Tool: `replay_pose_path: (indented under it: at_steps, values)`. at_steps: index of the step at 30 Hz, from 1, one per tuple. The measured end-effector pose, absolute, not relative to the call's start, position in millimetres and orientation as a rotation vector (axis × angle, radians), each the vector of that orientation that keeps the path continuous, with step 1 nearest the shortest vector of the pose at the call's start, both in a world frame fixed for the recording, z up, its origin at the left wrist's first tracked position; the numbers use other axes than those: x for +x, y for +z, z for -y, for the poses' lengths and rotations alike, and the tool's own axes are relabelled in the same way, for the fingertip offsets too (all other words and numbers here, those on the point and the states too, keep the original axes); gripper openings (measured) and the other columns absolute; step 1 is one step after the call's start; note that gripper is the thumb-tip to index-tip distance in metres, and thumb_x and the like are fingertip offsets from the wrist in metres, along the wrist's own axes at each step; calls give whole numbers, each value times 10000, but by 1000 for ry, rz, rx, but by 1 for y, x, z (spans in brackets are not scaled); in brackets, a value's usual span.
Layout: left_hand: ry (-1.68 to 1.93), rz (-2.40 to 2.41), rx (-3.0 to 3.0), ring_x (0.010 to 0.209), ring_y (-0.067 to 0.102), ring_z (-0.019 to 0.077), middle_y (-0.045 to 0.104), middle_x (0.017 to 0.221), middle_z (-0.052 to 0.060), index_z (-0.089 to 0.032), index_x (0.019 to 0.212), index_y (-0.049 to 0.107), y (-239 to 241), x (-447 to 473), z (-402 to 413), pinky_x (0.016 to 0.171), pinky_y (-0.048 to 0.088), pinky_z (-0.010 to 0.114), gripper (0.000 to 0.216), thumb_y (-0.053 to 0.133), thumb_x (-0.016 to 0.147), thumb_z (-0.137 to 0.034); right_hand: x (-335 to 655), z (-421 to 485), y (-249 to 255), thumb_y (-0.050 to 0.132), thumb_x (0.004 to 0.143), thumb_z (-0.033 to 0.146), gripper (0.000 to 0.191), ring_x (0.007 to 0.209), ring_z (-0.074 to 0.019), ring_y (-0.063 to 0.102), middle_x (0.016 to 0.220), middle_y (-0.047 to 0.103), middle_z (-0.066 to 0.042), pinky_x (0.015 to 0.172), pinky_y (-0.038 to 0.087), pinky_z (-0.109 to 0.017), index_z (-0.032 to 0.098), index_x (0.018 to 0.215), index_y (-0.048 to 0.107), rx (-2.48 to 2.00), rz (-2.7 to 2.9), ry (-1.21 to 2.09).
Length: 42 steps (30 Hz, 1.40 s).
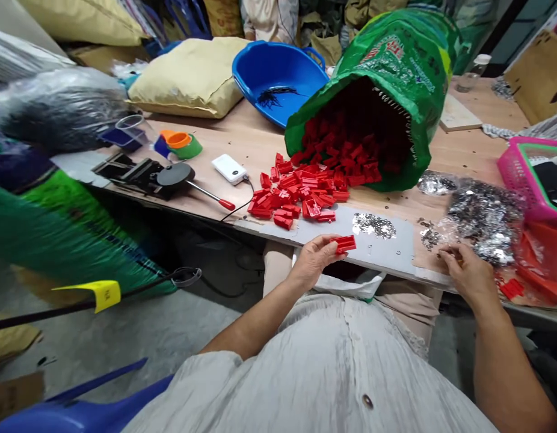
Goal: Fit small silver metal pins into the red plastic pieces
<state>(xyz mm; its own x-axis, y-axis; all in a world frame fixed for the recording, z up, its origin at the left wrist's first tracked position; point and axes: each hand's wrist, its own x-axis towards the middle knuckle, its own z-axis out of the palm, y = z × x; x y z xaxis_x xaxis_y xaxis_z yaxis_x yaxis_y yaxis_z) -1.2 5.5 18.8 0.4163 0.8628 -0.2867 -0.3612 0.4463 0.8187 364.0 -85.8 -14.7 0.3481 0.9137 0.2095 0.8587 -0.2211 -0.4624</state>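
My left hand (313, 260) is closed on a small red plastic piece (344, 243) at the table's near edge. My right hand (468, 273) rests on the table further right, fingers pinched at tiny shiny metal bits (486, 231); what it holds is too small to name. A heap of the same red plastic pieces (296, 195) lies ahead of my left hand, spilling from a green sack (396, 66) lying on its side. A small pile of metal bits (373, 224) sits on a grey sheet (396, 246) between my hands.
A blue basin (278, 72) stands behind the sack. A white power bank (230, 168), a red-handled tool (188, 180) and coloured cups (181, 143) lie left. A pink basket (531, 174) sits at the right. Yellow cushions (192, 75) and bags fill the back left.
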Motion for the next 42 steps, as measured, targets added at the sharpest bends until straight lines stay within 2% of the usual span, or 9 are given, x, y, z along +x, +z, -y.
replay_pose_path:
  at_steps: [3,10,15,22,26,30,32,36,42]
  values:
    - [946,-893,1073,765,675,128,685,934,51,-155,1022,692,21,0,-2,782,575,289,371,783,742,-381,340,84,-1,618,849,462,232,738,-226,624,872,687,-68,662,449,-351,248,939,634,-1966,1426,312]
    - [1086,-969,1657,897,630,167,636,968,68,-203,1030,735,30,-1,8,742,593,282,339,779,741,-376,250,69,31,622,868,435,216,626,-125,502,763,620,3,590,407,-253,222,890,654,-1712,1433,591]
    - [956,-944,1299,839,654,152,653,948,58,-170,987,711,33,4,10,783,570,292,357,808,706,-367,207,63,44,593,898,407,203,617,-123,519,769,648,-1,579,423,-245,214,914,655,-1563,1499,698]
    - [612,-640,597,776,722,177,664,875,-1,-160,858,483,27,11,20,794,579,358,532,910,555,-254,185,61,43,588,909,395,169,640,-140,594,785,682,-1,602,481,-251,232,918,635,-1471,1518,756]
    - [427,-520,575,762,742,232,681,947,32,-222,1114,461,24,14,25,676,592,355,679,898,594,-252,185,59,42,571,917,388,161,647,-151,621,821,698,-11,618,506,-264,238,921,632,-1445,1561,774]
    - [476,-516,590,721,737,198,672,844,15,-255,1312,467,20,16,23,568,522,216,731,842,685,-282,190,59,39,592,905,400,177,678,-154,622,864,708,-21,620,500,-262,235,944,640,-1486,1528,685]
    - [557,-558,555,746,735,183,673,824,20,-214,1290,518,20,14,20,634,535,224,659,821,715,-317,194,60,36,604,896,415,193,663,-152,612,837,701,-19,612,495,-264,232,944,645,-1520,1508,632]
    - [627,-542,478,898,724,203,689,994,69,-191,1275,546,23,7,14,880,545,344,662,837,697,-334,199,61,30,598,898,418,193,668,-160,624,840,711,-25,599,500,-269,235,933,647,-1556,1518,591]
    - [902,-721,750,805,674,142,691,919,33,-162,983,624,20,7,8,845,540,335,506,899,580,-293,195,64,31,596,906,389,150,713,-183,662,853,723,-27,610,525,-288,259,951,655,-1514,1582,554]
